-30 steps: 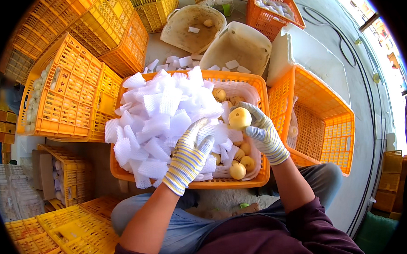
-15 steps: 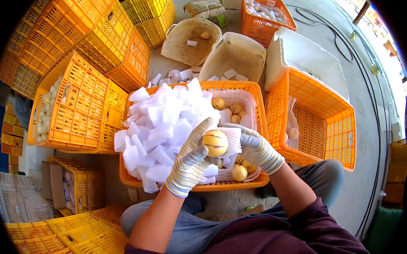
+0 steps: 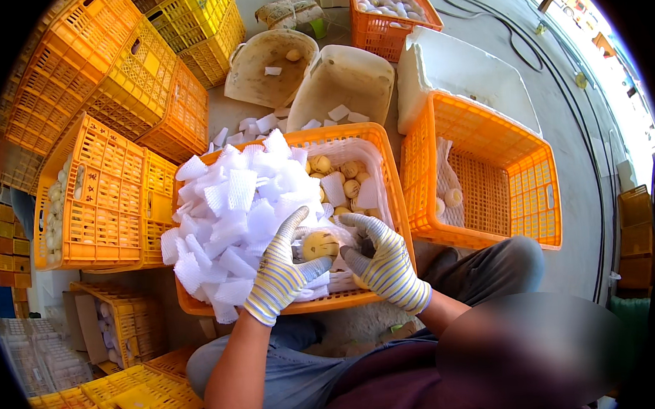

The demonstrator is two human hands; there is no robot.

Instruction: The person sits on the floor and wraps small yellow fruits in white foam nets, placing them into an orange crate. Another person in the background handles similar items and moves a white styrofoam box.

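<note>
My left hand [image 3: 276, 277], in a striped glove, has its fingers curled around a pale yellow round fruit [image 3: 319, 244] with dark streaks. My right hand [image 3: 386, 268], also gloved, pinches white mesh foam [image 3: 348, 235] beside that fruit, partly hidden by the fingers. Both hands are over an orange crate [image 3: 347, 300]. A large heap of white foam-net sleeves [image 3: 227, 202] fills the crate's left part; more yellow fruits [image 3: 350, 169] and loose foam pieces lie in the lined right part.
An orange crate [image 3: 528, 216] with some netting stands at right, beside a white foam box [image 3: 505, 69]. Two dirty pale tubs [image 3: 336, 78] are behind. Stacked crates [image 3: 143, 73] crowd the left; a filled crate [image 3: 385, 38] stands at back. Dark hoses [image 3: 527, 53] run along the right floor.
The fruit, held up between my hands earlier, is now lower and closer to the crate's contents. The white sleeve has dropped with it. The whole view has shifted, with surrounding crates further left.
</note>
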